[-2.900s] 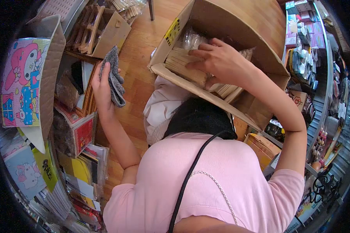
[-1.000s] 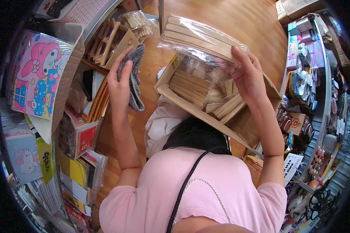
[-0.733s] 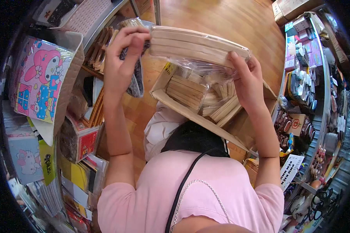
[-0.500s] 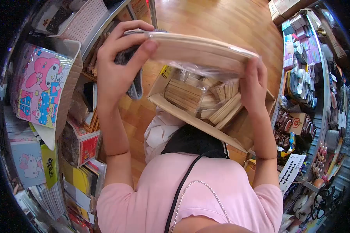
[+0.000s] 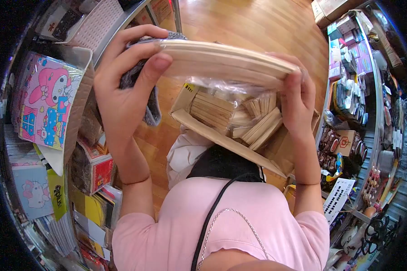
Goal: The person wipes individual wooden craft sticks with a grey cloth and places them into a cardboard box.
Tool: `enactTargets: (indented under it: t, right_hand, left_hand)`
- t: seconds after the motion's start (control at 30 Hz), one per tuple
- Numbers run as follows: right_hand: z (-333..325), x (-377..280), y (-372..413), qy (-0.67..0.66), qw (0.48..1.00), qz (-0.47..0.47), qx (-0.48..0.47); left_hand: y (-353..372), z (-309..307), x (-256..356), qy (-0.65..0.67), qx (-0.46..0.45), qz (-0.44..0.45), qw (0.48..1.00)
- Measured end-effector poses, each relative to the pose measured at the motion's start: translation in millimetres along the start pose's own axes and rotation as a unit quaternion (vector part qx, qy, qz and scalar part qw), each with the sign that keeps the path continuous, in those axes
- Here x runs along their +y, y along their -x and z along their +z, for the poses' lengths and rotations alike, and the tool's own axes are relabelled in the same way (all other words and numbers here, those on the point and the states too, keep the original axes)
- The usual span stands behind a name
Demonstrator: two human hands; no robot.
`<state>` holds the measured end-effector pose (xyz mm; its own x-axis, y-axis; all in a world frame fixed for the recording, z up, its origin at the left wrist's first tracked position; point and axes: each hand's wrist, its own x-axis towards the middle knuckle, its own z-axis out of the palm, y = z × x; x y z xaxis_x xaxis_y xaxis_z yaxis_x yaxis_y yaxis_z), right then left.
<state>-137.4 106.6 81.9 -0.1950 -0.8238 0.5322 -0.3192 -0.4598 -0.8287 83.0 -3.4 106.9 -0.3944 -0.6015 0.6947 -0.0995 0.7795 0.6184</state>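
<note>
A clear plastic pack of flat wooden sticks (image 5: 226,63) is held up level between both my hands. My left hand (image 5: 131,72) grips its left end, thumb below and fingers above, with a dark grey cloth-like item (image 5: 153,106) hanging behind the palm. My right hand (image 5: 299,95) pinches the right end between thumb and fingers. Beneath the pack, an open cardboard box (image 5: 212,131) holds more wrapped bundles of wooden sticks (image 5: 262,126).
Shelves with children's picture books (image 5: 52,104) and notebooks stand at the left. At the right, a metal rack (image 5: 377,90) carries small packaged goods. Wooden floor (image 5: 239,22) shows between them, and a cardboard carton (image 5: 330,11) sits at the top right.
My left hand has shifted a little to the left, and the pack's left end has moved with it. The pack has come slightly closer. My right hand still holds the other end.
</note>
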Motion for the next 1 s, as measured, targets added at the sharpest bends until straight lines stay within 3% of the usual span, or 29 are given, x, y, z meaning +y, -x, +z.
enactTargets:
  t: [0.07,0.1,0.17,0.23,0.47,0.67,0.73,0.8,0.87,1.0]
  right_hand:
    - [-3.1,9.4,5.6,-0.061,0.985,0.142,0.071]
    - [-2.7,10.6,4.8,-0.06,0.985,0.142,0.071]
    - [-1.2,11.8,2.7,-0.204,0.952,0.197,0.119]
    - [-0.9,11.9,3.6,-0.185,0.953,0.211,0.113]
    - [0.1,13.2,3.0,-0.203,0.941,0.261,0.077]
    - [2.6,9.0,1.0,-0.189,0.949,0.247,0.047]
    - [4.0,12.7,3.4,-0.184,0.945,0.261,0.064]
    - [4.7,13.4,5.0,-0.179,0.941,0.275,0.081]
    - [5.4,11.1,7.0,-0.286,0.9,0.316,0.088]
    - [7.9,9.2,8.1,-0.271,0.899,0.338,0.057]
  left_hand:
    - [1.1,3.1,-5.9,0.003,-0.029,-0.039,0.999]
    - [1.5,4.9,-9.2,0.006,-0.058,-0.075,0.995]
    - [5.2,9.5,-16.7,0.009,-0.07,-0.079,0.994]
    - [5.8,13.3,-14.2,0.032,-0.082,-0.139,0.986]
    - [8.0,15.5,-25.9,0.073,-0.085,-0.177,0.978]
    - [7.8,21.0,-27.1,0.092,-0.071,-0.183,0.976]
    - [6.3,22.3,-25.0,0.109,-0.084,-0.229,0.964]
    - [6.0,24.3,-24.7,0.111,-0.078,-0.221,0.966]
    - [6.5,26.1,-28.0,0.113,-0.071,-0.212,0.968]
    - [8.1,29.3,-33.1,0.093,-0.062,-0.2,0.973]
